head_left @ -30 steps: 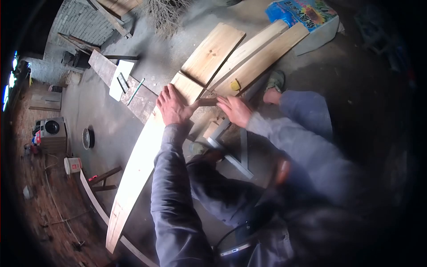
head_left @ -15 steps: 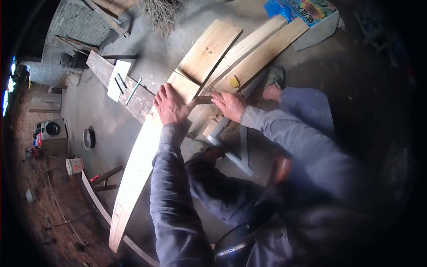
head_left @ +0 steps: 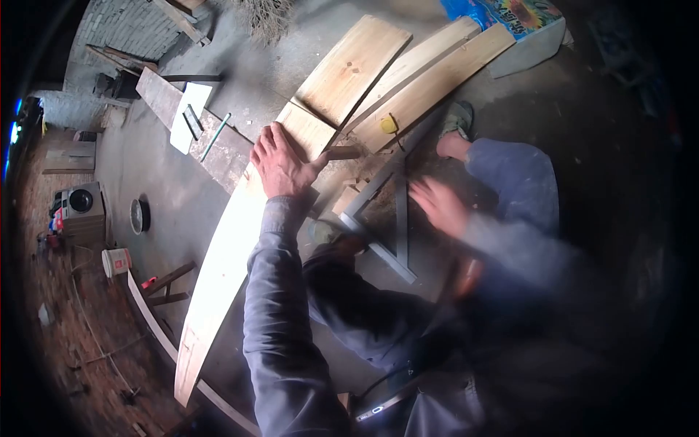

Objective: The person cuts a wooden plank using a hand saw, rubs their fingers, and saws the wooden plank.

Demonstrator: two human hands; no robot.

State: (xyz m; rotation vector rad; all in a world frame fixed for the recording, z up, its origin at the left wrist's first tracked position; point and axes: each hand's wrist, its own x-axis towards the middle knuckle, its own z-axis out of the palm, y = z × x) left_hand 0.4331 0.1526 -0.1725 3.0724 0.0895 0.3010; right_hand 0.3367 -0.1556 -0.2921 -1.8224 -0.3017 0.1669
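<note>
A long pale wooden plank (head_left: 222,273) with a curved edge runs diagonally in front of me. My left hand (head_left: 282,164) lies across it, fingers extended over the wood and thumb spread. By that thumb a short brown wooden piece (head_left: 342,153) sticks out past the plank's edge. A dark line crosses the plank just beyond my fingers. My right hand (head_left: 440,207), smeared by motion, is off the wood with fingers extended and nothing visible in it. Closest to it is a grey metal frame (head_left: 401,226). A yellow tape measure (head_left: 389,123) rests on nearby boards.
More boards (head_left: 353,69) extend away beyond my left hand. A worn plank (head_left: 218,156) at left carries a white sheet (head_left: 191,109) and a green pencil-like stick (head_left: 216,136). A colourful package (head_left: 528,33) supports board ends. A white bucket (head_left: 116,262) stands at left.
My right hand has left the brown wooden piece and moved down and right toward my body. My left hand stays on the plank. The view has shifted slightly.
</note>
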